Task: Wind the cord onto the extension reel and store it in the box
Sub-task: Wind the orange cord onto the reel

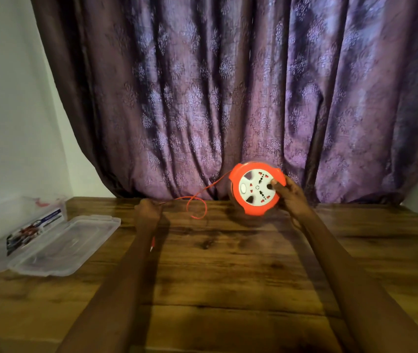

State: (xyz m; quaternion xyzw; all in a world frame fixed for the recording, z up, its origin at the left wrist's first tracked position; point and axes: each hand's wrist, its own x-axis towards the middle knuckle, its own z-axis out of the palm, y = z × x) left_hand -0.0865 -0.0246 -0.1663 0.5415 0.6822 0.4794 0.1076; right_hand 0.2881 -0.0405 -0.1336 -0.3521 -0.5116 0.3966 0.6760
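Fingers of the right hand [292,197] are gripping the orange reel [256,188] at centre right, while the left hand [148,210] is pinching its cord [197,200]; the clear box [24,225] is lying open at lower left.

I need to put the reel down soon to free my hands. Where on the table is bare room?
Bare wood lies between the two forearms, near the orange cord loop. More lies right of the right hand holding the orange-and-white reel. The left edge is crowded by the clear plastic box and its lid.
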